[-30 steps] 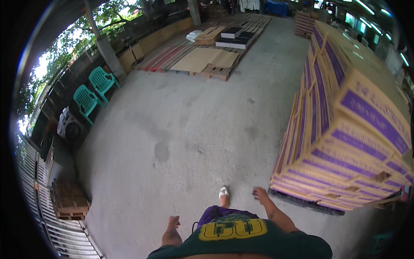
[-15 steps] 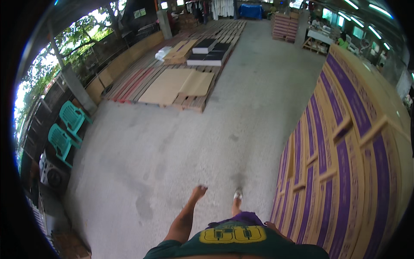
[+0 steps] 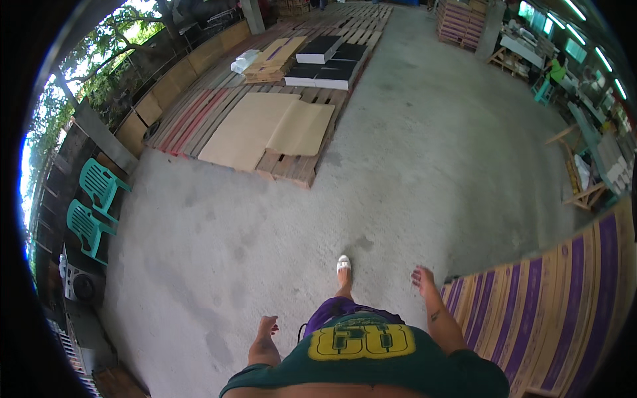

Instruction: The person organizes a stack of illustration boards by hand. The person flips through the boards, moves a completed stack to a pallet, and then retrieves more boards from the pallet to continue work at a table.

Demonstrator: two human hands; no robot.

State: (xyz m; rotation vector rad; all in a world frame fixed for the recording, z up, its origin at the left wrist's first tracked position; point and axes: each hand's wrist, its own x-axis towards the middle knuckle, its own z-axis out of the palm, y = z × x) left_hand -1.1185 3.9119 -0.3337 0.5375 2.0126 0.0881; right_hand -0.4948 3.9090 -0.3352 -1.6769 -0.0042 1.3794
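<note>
My left hand [image 3: 269, 326] hangs low beside my body, over the concrete floor [image 3: 219, 245]. Its fingers are loosely bent, with nothing visible in them. My right hand [image 3: 422, 279] swings out in front on the other side, fingers apart and empty. It is nearest to a tall stack of flat brown cartons with purple stripes [image 3: 531, 302], a small gap from its front corner. One foot in a white shoe [image 3: 343, 264] is stepping forward between the hands.
Ahead to the left, wooden pallets [image 3: 292, 174] carry cardboard sheets [image 3: 249, 129] and black-topped white stacks [image 3: 322, 78]. Green plastic chairs [image 3: 89, 225] line the left wall. At right stand a workbench [image 3: 594, 142] and a person in green [image 3: 556, 69]. Another carton stack [image 3: 461, 23] stands far off.
I have walked forward, and the striped carton stack has slid back to the lower right. My right hand has swung forward into view; my left hand has swung back.
</note>
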